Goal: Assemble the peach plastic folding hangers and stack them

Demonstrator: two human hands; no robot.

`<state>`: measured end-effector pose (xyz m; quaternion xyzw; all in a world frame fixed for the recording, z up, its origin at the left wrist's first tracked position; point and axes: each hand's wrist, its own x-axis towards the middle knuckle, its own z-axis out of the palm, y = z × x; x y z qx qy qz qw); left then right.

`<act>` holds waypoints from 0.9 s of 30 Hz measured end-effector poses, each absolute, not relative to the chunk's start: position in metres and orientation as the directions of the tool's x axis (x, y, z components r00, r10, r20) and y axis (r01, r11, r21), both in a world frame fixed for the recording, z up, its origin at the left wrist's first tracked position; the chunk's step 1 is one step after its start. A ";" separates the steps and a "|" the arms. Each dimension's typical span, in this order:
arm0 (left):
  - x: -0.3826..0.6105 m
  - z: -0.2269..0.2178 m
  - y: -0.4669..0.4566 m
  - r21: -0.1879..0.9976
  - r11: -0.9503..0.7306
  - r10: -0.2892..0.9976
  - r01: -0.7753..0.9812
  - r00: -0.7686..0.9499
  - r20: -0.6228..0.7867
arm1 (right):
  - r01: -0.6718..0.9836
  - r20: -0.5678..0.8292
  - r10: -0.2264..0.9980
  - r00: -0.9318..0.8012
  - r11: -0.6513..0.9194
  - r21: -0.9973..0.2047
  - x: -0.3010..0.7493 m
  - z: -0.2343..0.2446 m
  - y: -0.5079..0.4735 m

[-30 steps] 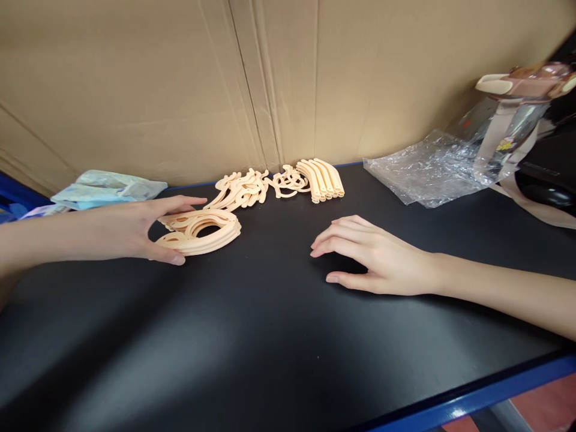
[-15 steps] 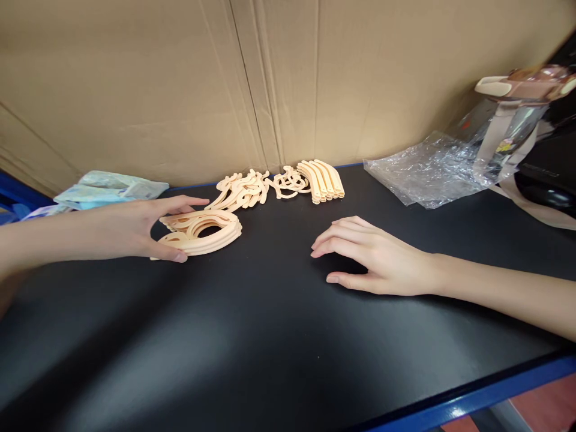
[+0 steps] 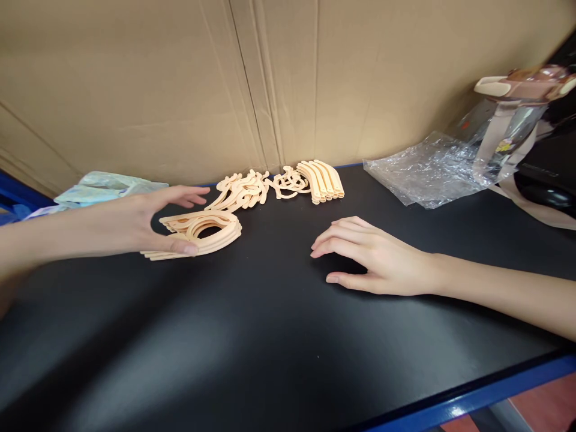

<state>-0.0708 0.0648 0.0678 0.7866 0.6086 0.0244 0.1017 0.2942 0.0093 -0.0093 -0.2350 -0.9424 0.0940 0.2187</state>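
- Left hand (image 3: 141, 223): thumb and fingers spread apart at the left stack (image 3: 222, 240); contact unclear.
- Right hand (image 3: 369, 258): fingers loosely parted above surface (image 3: 270, 336), right.

No wording, brand or number can be read with certainty. On the black object (image 3: 551, 177) just right of the bottle (image 3: 524, 120), a faint line of small pale marks (image 3: 542, 169) is seen, but it is too small and dim to be made out as letters. On the bottle's clear body, below its lid, a small yellow decal (image 3: 504, 145) is carried; no characters can be discerned in it. Just left of the bottle, a tiny red mark (image 3: 465, 125) is shown, too blurred to be deciphered; its surface cannot be told.
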 end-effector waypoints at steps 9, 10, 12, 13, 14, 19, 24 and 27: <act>0.019 0.017 0.008 0.293 -0.646 0.763 0.704 0.585 0.276 | 0.436 0.377 0.511 -0.773 0.859 -0.270 0.294 -0.010 0.009; 0.024 0.009 0.001 0.273 -0.666 0.746 0.694 0.623 0.235 | 0.447 0.382 0.521 -0.763 0.853 -0.270 0.294 -0.010 0.009; 0.030 -0.003 -0.010 0.251 -0.691 0.720 0.678 0.675 0.162 | 0.467 0.389 0.542 -0.745 0.840 -0.276 0.294 -0.009 0.009; 0.031 -0.007 -0.012 0.238 -0.697 0.715 0.677 0.681 0.158 | 0.475 0.391 0.551 -0.737 0.834 -0.279 0.294 -0.009 0.009; 0.030 -0.010 -0.013 0.225 -0.697 0.714 0.681 0.687 0.137 | 0.482 0.391 0.559 -0.731 0.829 -0.283 0.293 -0.008 0.009; 0.024 -0.013 -0.005 0.195 -0.717 0.696 0.669 0.700 0.158 | 0.497 0.391 0.575 -0.719 0.818 -0.290 0.292 -0.009 0.011; 0.024 -0.013 -0.004 0.208 -0.717 0.696 0.665 0.696 0.174 | 0.479 0.370 0.530 -0.763 0.848 -0.227 0.292 -0.008 0.013; 0.024 -0.014 -0.005 0.217 -0.729 0.684 0.650 0.706 0.185 | 0.480 0.365 0.494 -0.789 0.867 -0.136 0.286 -0.001 0.021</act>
